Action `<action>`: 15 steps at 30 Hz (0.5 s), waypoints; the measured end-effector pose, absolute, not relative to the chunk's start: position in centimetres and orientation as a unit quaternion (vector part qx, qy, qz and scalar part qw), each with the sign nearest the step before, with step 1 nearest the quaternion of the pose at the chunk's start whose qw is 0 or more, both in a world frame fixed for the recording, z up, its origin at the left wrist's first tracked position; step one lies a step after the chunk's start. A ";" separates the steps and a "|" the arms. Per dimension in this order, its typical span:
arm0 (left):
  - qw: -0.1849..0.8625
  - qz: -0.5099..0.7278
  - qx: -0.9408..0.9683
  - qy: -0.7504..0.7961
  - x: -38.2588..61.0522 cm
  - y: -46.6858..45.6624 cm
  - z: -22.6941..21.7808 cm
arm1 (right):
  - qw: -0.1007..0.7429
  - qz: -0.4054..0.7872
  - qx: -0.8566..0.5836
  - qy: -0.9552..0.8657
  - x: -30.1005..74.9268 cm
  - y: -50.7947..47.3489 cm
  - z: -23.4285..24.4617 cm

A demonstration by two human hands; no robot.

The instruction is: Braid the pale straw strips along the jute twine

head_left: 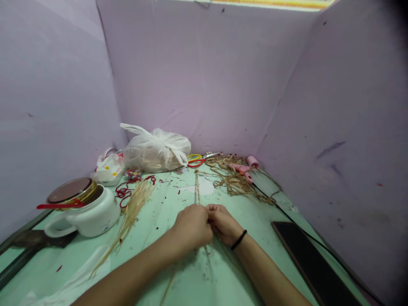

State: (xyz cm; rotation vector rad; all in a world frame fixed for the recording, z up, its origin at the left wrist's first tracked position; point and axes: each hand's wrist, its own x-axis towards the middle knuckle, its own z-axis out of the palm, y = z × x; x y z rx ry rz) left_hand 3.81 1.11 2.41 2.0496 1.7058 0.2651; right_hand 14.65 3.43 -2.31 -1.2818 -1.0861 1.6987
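Note:
Both my hands meet at the middle of the green table (178,276). My left hand (193,227) is closed in a pinch on the near end of a thin braided straw strip (197,187) that runs away from me across the table. My right hand (225,223), with a black band at the wrist, is closed beside it, fingers pressed on the same strip. More loose straw strands trail back under my forearms toward me.
A bundle of straw (132,210) lies left. A white pot (92,214) with a lid stands at far left. A white plastic bag (156,148), scissors (202,159), tangled jute twine (234,178), red thread (126,189), beads. A dark tablet (309,259) lies right. Purple walls enclose the table.

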 end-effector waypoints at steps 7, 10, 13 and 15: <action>0.550 0.180 0.541 0.611 1.1 4.7 1.8 | 0.335 0.707 -0.440 -0.441 15.5 3.6 -1.7; 0.639 0.183 0.489 0.565 1.4 4.7 1.0 | 0.341 0.709 -0.430 -0.443 15.6 3.6 -1.7; 0.616 0.183 0.486 0.592 1.7 4.6 0.7 | 0.335 0.668 -0.459 -0.480 15.4 3.8 -2.0; 0.567 0.163 0.511 0.625 1.8 4.6 0.7 | 0.330 0.609 -0.485 -0.533 15.3 4.0 -2.4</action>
